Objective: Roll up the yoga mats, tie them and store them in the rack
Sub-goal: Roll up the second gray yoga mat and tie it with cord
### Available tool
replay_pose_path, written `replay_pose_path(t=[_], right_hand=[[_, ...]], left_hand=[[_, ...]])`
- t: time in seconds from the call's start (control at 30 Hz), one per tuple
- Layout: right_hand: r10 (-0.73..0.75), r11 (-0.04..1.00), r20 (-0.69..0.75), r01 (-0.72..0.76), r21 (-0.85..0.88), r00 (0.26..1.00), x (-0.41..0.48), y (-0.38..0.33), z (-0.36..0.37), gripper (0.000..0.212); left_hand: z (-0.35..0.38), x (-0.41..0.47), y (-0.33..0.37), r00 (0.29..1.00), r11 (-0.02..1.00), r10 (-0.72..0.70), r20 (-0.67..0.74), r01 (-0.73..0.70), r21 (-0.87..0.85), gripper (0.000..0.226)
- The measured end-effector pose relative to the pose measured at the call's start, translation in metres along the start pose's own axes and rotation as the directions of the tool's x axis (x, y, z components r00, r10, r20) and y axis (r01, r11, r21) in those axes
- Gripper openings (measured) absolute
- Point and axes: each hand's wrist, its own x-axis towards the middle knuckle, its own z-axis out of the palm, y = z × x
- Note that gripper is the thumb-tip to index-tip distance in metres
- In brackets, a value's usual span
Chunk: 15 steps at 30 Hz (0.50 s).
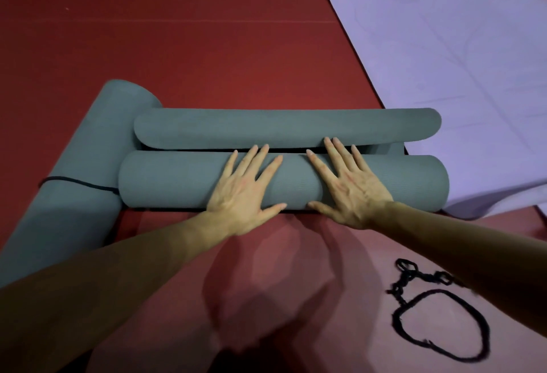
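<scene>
1. Yoga mat, grey: mostly rolled, lying crosswise on red floor, mid-view, right in front of person.
2. Free end of same mat: curled over just beyond roll, close alongside its far side, w/ dark gap between.
3. L hand: flat on top of roll, palm down, fingers straight & spread, tips at far edge of roll, thumb low on near side. Pressing, gripping nothing.
4. R hand: same pose, just beside L hand but not touching it. Fingers straight & spread, longest tips reaching free end, thumb low on near side. Also pressing, clasping nothing.
5. Second grey mat: fully rolled, lying at an angle on L of view, up against L end of roll. Thin black cord round it.
6. Purple mat: spread flat, upper R. R end of roll on its edge or just beside it, can't tell which.
7. Loose black cord: on floor, lower R, big loop plus knotted bit, partly hidden by R forearm.
</scene>
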Motion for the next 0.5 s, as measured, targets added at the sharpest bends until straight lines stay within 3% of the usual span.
replay_pose_path(t=[0.2, 0.5], right_hand=[[0.020, 0.999, -0.031, -0.019, 0.029, 0.999, -0.006, -0.008, 0.003, 0.090], [-0.015, 1.000, -0.055, 0.016, 0.018, 0.998, -0.021, -0.015, -0.004, 0.097]], left_hand=[[0.001, 0.014, -0.004, 0.996, 0.995, -0.026, 0.090, 0.017, 0.099, 0.129], [0.004, 0.008, -0.002, 0.998, 0.997, -0.034, 0.057, 0.030, 0.074, 0.120]])
